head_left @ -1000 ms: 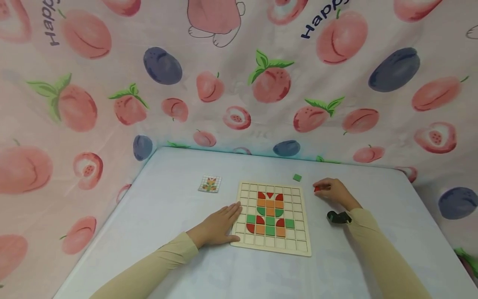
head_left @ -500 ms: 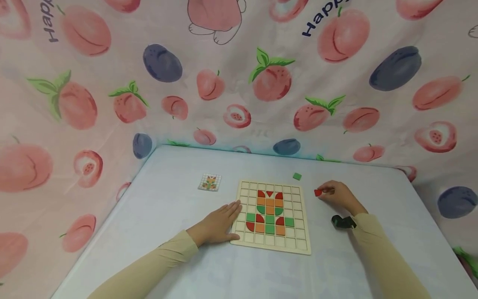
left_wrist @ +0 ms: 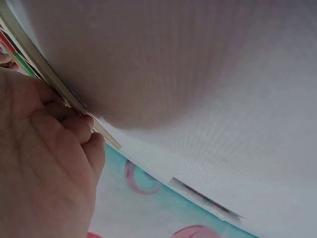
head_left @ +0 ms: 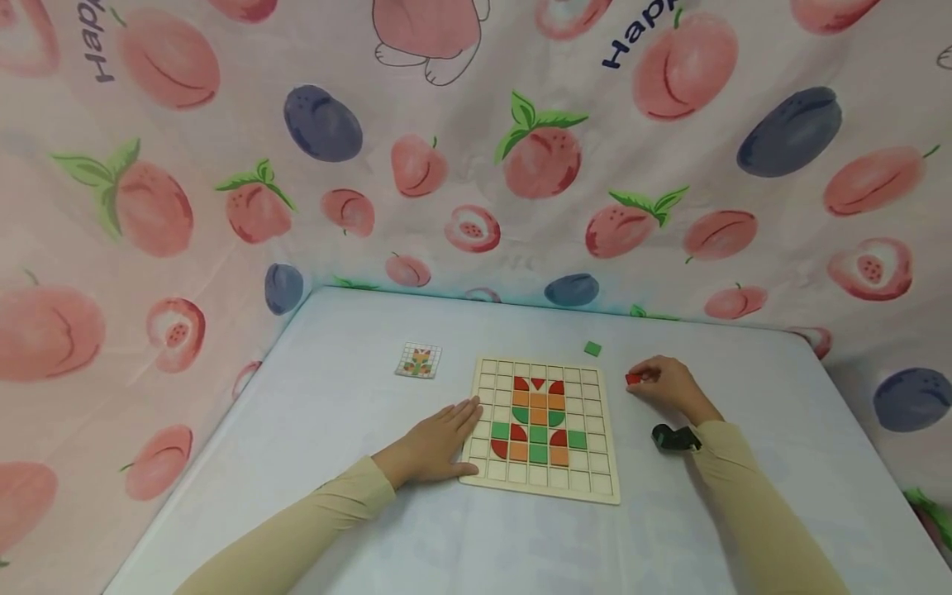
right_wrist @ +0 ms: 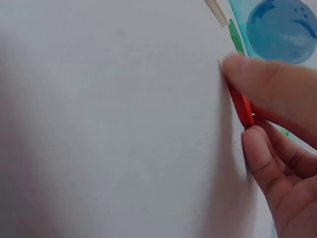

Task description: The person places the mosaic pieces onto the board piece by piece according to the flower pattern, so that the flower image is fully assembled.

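A pale wooden grid board (head_left: 595, 478) lies on the table, bearing red, orange, green and two-coloured tiles in a flower-like pattern. At its left edge rests my left hand (head_left: 435, 446), fingers straight and thumb spread; the left wrist view shows that hand (left_wrist: 47, 158) against the board's side (left_wrist: 62, 89). To the right of the board, my right hand (head_left: 673, 388) pinches a small red tile (head_left: 633, 378) between thumb and fingers. Close up in the right wrist view, the red tile (right_wrist: 240, 105) is tilted on edge near the tabletop, partly covered by the fingers; its full shape is hidden.
One loose green tile (head_left: 592, 349) lies behind the board's right back corner. A small card (head_left: 418, 361) printed with a similar coloured pattern lies to the back left. A black wrist camera (head_left: 675, 438) sits at the right wrist. Fruit-printed cloth (head_left: 476, 190) rises behind the table.
My right hand shifted slightly right with the red tile, then back left; the tile's visible face has turned a little. My left hand stays on the board's edge.
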A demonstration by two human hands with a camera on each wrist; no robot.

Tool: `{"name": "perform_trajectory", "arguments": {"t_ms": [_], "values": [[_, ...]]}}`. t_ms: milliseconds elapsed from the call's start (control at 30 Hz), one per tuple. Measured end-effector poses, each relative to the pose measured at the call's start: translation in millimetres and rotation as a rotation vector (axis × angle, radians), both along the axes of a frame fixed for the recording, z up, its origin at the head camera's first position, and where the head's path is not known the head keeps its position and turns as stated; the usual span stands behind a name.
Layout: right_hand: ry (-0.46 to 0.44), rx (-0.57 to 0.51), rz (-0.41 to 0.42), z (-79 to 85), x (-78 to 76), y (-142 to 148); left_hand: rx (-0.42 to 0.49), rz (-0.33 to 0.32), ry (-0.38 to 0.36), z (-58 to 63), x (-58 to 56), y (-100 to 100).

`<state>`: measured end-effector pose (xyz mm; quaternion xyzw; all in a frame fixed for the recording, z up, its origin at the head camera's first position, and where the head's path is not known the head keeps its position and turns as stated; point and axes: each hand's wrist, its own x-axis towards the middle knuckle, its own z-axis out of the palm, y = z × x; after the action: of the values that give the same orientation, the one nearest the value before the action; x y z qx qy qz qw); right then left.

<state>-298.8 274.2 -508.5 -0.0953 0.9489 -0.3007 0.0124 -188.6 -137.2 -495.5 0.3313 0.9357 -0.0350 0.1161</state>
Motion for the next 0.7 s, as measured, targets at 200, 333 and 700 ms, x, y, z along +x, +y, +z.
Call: {"name": "perform_trajectory", "arguments": {"t_ms": [200,333,700], "values": [[-0.022,-0.017,0.011,-2.7,0.7,4.0,0.002,-0.006,0.0,-0.9,0.2,0.1],[-0.022,-0.03,0.011,-1.3,3.9,3.9,0.003,-0.005,-0.001,-1.4,-1.6,0.1],[0.055,-0.12,0.118,16.0,47.6,-26.6,0.014,0.005,-0.019,0.4,-0.3,0.4]]}}
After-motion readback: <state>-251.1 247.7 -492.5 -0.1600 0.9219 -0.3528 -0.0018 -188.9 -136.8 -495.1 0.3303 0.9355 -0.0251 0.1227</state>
